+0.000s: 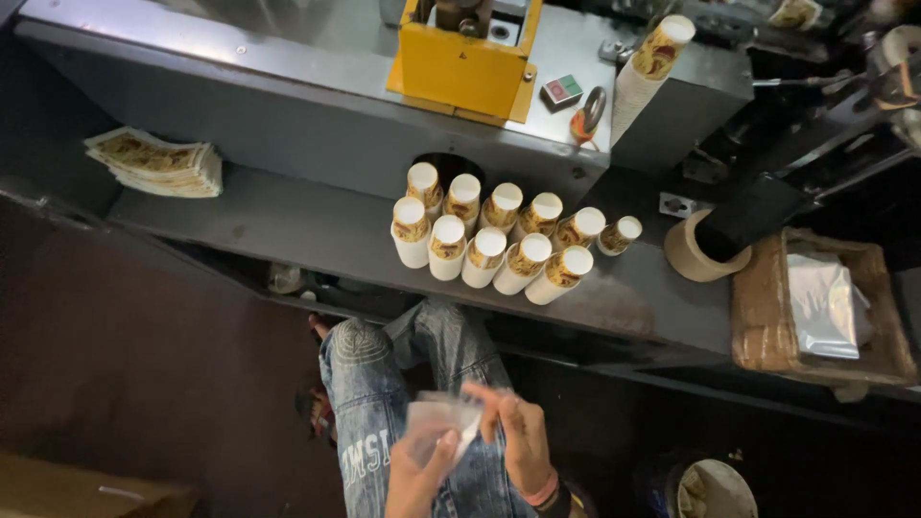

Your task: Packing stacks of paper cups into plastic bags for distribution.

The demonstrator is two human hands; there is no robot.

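Below grey shelf [288,225], clear crumpled bag [436,417].

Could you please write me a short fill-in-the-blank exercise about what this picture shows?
1. Both hands, the left hand and the right hand, hold a clear ____ bag.
2. The stacks of paper cups lie on the grey ____ of the machine.
3. The machine housing above the cups is coloured ____.
4. The flat printed paper blanks lie to the ____ of the cups.

Missing words: plastic; shelf; yellow; left
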